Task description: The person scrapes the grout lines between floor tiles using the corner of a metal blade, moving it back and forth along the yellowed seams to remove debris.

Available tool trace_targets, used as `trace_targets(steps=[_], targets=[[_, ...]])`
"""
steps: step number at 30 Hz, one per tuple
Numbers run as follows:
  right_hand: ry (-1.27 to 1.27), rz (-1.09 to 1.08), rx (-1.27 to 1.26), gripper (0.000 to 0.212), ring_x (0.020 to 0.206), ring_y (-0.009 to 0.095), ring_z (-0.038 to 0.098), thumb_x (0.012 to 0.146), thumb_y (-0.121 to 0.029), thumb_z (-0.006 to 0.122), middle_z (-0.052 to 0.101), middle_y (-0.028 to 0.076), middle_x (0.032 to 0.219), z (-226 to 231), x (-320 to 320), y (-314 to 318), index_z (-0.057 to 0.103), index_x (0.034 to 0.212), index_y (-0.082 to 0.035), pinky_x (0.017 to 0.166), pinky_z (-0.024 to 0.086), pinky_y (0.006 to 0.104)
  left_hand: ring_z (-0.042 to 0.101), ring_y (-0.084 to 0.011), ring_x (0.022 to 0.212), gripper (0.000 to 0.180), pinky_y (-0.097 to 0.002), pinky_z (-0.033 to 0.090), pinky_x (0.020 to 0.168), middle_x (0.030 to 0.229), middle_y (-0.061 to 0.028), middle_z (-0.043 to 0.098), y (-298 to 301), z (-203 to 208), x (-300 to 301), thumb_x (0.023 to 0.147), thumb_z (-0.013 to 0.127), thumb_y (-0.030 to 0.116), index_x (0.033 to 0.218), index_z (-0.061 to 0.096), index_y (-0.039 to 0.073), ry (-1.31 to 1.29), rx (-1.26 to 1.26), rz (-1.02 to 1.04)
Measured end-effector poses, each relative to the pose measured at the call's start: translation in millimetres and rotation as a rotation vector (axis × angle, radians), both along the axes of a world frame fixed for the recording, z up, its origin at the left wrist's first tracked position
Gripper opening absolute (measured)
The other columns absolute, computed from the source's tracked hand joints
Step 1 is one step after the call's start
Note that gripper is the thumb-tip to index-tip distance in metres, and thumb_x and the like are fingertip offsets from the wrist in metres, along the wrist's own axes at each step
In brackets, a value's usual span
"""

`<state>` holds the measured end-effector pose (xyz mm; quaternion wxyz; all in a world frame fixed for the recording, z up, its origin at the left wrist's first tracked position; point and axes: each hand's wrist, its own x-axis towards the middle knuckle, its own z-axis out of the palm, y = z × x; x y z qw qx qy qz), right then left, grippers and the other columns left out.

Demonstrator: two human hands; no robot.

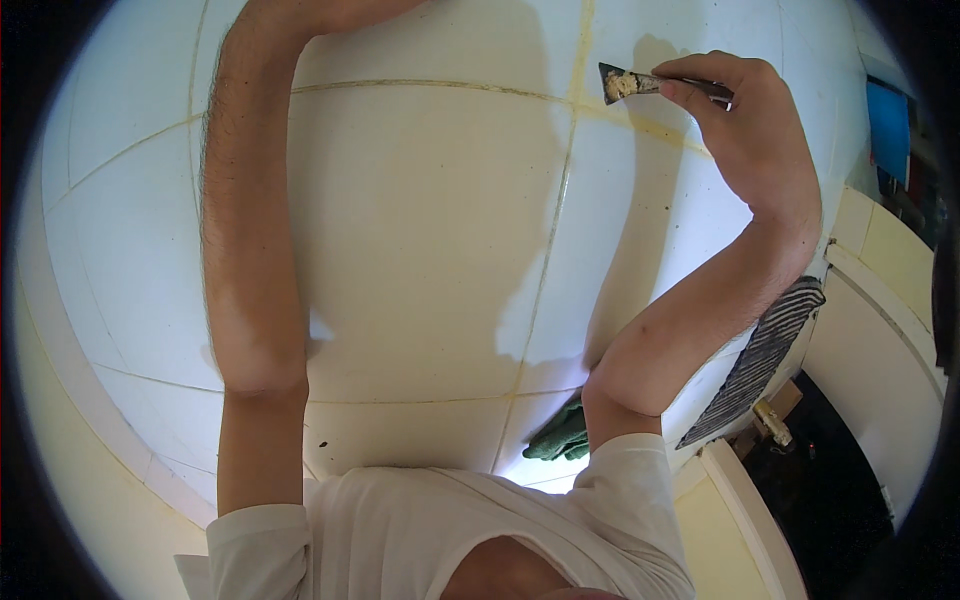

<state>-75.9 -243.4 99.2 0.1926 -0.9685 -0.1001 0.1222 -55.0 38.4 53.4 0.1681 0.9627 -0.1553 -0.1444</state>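
My right hand (757,120) pinches the handle of a small putty knife (648,85) between thumb and fingers. Its dark, flared blade points left and carries a lump of crumbly beige paste (622,84). The knife is over white tiles (420,240), close to where yellowish joint lines cross; whether it touches them I cannot tell. My left arm reaches far forward, and the left hand (345,14) bends right at the top edge, its fingers out of the picture. What that hand touches or holds is hidden.
A dark green cloth (560,436) lies by my right elbow. A striped dark cloth (757,360) hangs along the right edge of the tiles. Beyond are a dark opening (820,480), a brass-coloured fitting (772,424) and a blue panel (888,130).
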Motion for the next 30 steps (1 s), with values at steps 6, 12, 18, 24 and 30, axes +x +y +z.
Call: trace_targets(steps=[6,12,18,24,30], targets=[[-0.030,-0.045,0.005,0.017,0.077,0.020,0.067,0.091,-0.011,0.073,0.076,0.012,0.089,1,6,8,0.078,0.104,-0.001,0.071,0.050,0.0338,0.000,-0.0266,0.161,0.078,-0.0579,-0.007,0.128,0.175,-0.0060,0.011,0,0,1,0.099,0.046,0.035,0.167,0.013,0.015,0.012,-0.023,-0.001],[-0.134,0.084,-0.006,0.014,0.075,0.018,0.062,0.092,-0.006,0.071,0.073,0.006,0.086,-7,9,1,0.079,0.104,-0.003,0.070,0.046,0.0311,0.000,-0.0273,0.161,0.078,-0.0580,-0.007,0.127,0.174,-0.0064,0.012,0,-1,1,0.099,0.046,0.035,0.167,0.014,0.015,0.002,-0.029,0.003],[-0.173,0.155,-0.074,0.017,0.071,0.021,0.054,0.093,-0.004,0.069,0.064,0.005,0.082,-7,7,3,0.081,0.104,-0.008,0.064,0.040,0.0353,0.000,-0.0278,0.161,0.078,-0.0592,-0.008,0.127,0.175,-0.0064,0.011,1,-4,1,0.099,0.046,0.035,0.167,0.014,0.015,-0.004,-0.029,-0.007],[-0.256,0.197,-0.036,0.018,0.069,0.019,0.052,0.092,-0.005,0.069,0.067,0.005,0.084,-11,8,4,0.080,0.106,-0.007,0.064,0.042,0.0329,-0.001,-0.0272,0.161,0.078,-0.0591,-0.008,0.127,0.175,-0.0054,0.011,-1,-3,1,0.099,0.046,0.035,0.167,0.014,0.015,0.000,-0.013,0.007],[-0.071,0.017,-0.029,0.019,0.063,0.014,0.051,0.092,-0.011,0.071,0.068,0.008,0.078,-3,5,9,0.078,0.108,-0.002,0.059,0.043,0.0320,-0.002,-0.0265,0.161,0.078,-0.0587,-0.008,0.127,0.175,-0.0055,0.010,-1,1,0,0.099,0.046,0.035,0.167,0.013,0.015,0.017,-0.021,0.010]])
